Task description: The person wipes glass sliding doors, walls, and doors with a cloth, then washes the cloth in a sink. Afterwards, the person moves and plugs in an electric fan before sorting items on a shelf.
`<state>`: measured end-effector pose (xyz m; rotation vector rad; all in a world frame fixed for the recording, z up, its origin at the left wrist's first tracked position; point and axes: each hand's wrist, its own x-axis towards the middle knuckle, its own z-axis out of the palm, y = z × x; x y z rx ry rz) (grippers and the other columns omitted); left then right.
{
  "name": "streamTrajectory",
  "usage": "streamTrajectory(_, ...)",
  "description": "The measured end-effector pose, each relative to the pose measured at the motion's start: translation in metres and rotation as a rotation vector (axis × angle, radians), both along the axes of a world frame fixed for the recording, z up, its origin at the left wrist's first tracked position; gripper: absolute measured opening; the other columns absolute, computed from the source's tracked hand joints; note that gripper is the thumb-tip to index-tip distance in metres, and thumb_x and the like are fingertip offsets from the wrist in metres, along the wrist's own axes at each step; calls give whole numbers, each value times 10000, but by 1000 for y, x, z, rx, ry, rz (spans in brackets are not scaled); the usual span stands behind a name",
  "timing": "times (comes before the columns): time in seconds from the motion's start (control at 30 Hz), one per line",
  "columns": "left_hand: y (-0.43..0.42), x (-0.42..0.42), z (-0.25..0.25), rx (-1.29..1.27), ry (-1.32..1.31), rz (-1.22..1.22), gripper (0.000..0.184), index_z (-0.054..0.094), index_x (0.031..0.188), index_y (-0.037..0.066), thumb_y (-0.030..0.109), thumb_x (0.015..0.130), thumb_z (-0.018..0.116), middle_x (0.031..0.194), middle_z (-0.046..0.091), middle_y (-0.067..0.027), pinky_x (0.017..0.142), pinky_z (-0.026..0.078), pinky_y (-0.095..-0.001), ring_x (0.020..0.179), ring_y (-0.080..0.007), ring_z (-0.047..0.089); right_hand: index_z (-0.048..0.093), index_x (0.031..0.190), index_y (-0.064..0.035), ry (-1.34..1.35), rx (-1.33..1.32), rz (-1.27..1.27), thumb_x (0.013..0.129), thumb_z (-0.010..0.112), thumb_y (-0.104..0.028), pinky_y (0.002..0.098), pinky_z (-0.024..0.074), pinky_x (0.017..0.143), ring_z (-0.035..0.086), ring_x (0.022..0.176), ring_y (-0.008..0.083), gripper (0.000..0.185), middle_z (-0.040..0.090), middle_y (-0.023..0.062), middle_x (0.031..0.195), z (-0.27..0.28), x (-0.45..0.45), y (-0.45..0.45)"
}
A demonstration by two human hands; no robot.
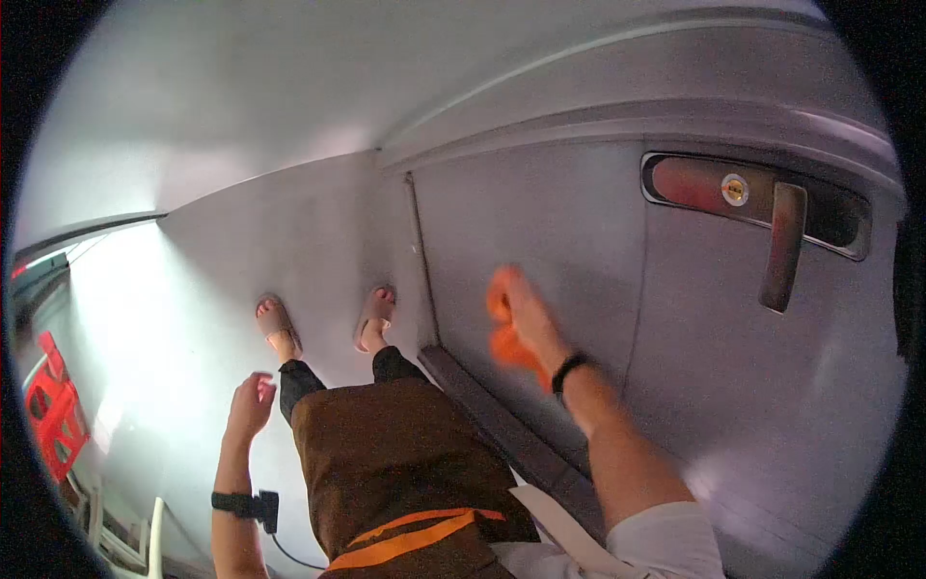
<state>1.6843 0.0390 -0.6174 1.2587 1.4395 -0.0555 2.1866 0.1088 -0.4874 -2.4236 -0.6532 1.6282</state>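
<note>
My right hand (530, 314) is closed on an orange cloth (513, 347), which bulges out on both sides of the fingers. Hand and cloth are smeared by motion. They are in front of the grey door (579, 232), left of its handle; whether the cloth touches the surface I cannot tell. At my left side hangs my left hand (253, 398), loosely curled with the fingers partly apart and nothing in it. A black strap with a small device (249, 505) sits on the left forearm. My brown apron (395, 434) covers my lap.
A lever handle (786, 246) juts from the door beside a lock cylinder (735, 190). A dark raised sill (502, 415) runs along the door's foot. At far left are a red plastic stool-like object (58, 410) and white rails (154, 540). My sandalled feet stand on pale floor (193, 318).
</note>
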Motion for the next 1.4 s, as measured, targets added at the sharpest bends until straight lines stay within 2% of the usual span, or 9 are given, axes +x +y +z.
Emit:
streamTrajectory(0.2, 66, -3, 14, 98, -139, 145, 222, 568, 1064, 9, 128, 878, 586, 884, 659, -167, 726, 510, -360, 820, -271, 654, 527, 1009, -138, 90, 304, -34, 960, 343, -513, 224, 328, 435, 417, 519, 59, 420, 527, -48, 826, 1, -34, 160)
streamTrajectory(0.37, -3, 4, -4, 29, 44, 108, 223, 572, 1067, 9, 122, 874, 579, 873, 655, -158, 724, 503, -356, 796, -260, 647, 570, 1212, -121, 282, 187, -233, 976, 347, -488, 164, 359, 459, 458, 596, 22, 490, 627, -53, 979, -72, 3, -23)
streamTrajectory(0.43, -24, -18, 6, -23, 102, 121, 222, 585, 1063, 29, 135, 867, 579, 828, 652, -152, 712, 502, -355, 761, -262, 642, 509, 1291, -102, 167, -24, -447, 981, 384, -416, 332, 387, 948, 500, 1115, 165, 459, 532, 29, 1267, -49, -11, -108)
streamTrajectory(0.73, -120, -37, -42, -345, 186, 131, 258, 584, 1059, 1, 192, 887, 596, 851, 673, -166, 707, 525, -335, 792, -242, 668, 374, 1399, -98, 145, -115, -198, 957, 302, -534, 438, 258, 1075, 368, 1305, 270, 625, 388, 96, 1426, -219, 36, -74)
streamTrajectory(0.83, -127, -20, -59, -411, 48, 303, 254, 571, 1083, -15, 174, 912, 570, 878, 674, -152, 719, 531, -316, 800, -195, 662, 400, 1384, -125, 68, 141, -114, 943, 309, -572, 432, 316, 1018, 454, 1201, 252, 635, 437, 143, 1377, -291, 19, 57)
streamTrajectory(0.97, -133, -11, -85, -465, 70, 443, 223, 558, 1073, -23, 146, 928, 549, 876, 666, -137, 738, 531, -308, 806, -184, 661, 388, 1384, -109, -202, 687, 554, 981, 310, -479, 362, 467, 818, 556, 1023, 199, 552, 515, 127, 1300, -488, 86, 108)
streamTrajectory(1.0, -138, -14, -97, -472, 82, 445, 223, 558, 1073, -23, 146, 928, 549, 876, 666, -137, 738, 531, -308, 806, -184, 661, 394, 1377, -100, -92, 565, 368, 983, 318, -467, 346, 467, 812, 554, 1012, 189, 544, 520, 126, 1290, -501, 83, 103)
streamTrajectory(1.13, -153, -31, -126, -404, 149, 407, 210, 555, 1059, -26, 141, 932, 541, 863, 660, -135, 745, 528, -310, 799, -186, 659, 362, 1392, -66, 246, 58, -286, 994, 297, -418, 349, 372, 1013, 461, 1216, 235, 535, 461, 137, 1345, -443, 43, 4)
streamTrajectory(1.4, -178, -46, -159, -523, 151, 482, 222, 555, 1067, -27, 156, 947, 521, 827, 657, -127, 726, 527, -312, 773, -188, 653, 452, 1275, -74, 98, 170, -84, 969, 325, -494, 342, 420, 929, 522, 1086, 232, 536, 515, 131, 1206, -459, 38, 81)
